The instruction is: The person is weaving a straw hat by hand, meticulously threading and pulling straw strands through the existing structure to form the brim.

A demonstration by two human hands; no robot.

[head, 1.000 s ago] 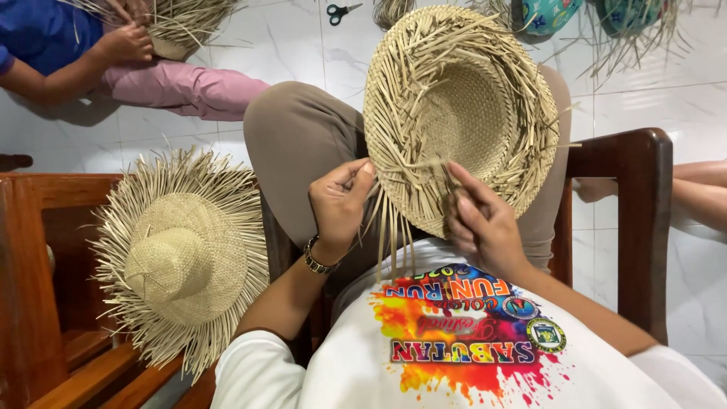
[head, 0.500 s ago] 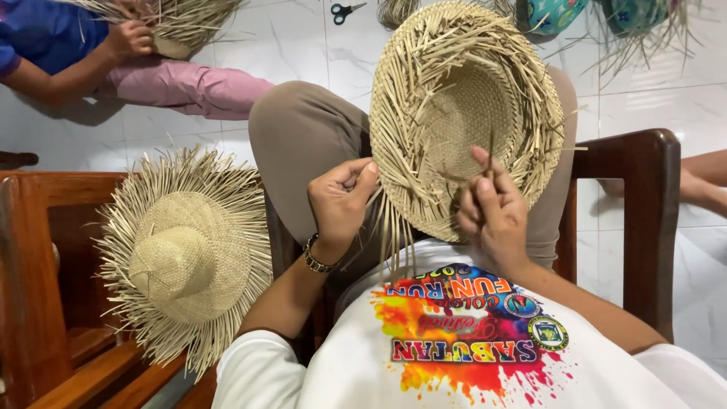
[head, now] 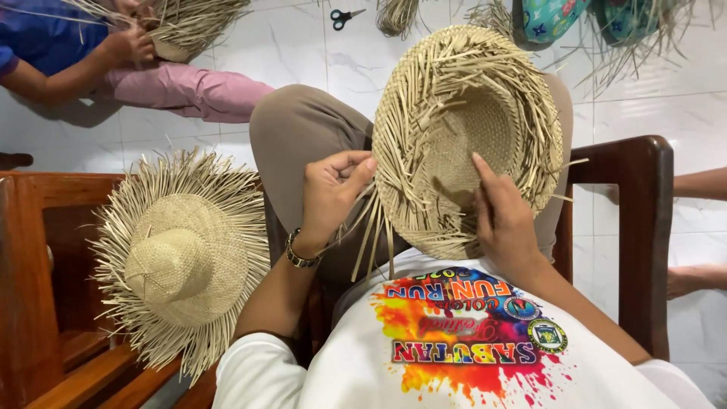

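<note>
Pinching loose straw strands [head: 369, 231] at the near rim, your left hand [head: 331, 191] is curling its fingers around the edge of the unfinished woven straw hat [head: 462, 136], thumb pressed against the brim. That hat is resting on your lap with its hollow crown facing up, between your two hands. Your right hand [head: 503, 220] is lying partly inside the crown, fingers stretched out and pressing the weave, not clenching anything. Well beyond your left fingers, a second fringed straw hat [head: 182, 261] is sitting on a wooden chair [head: 30, 303].
</note>
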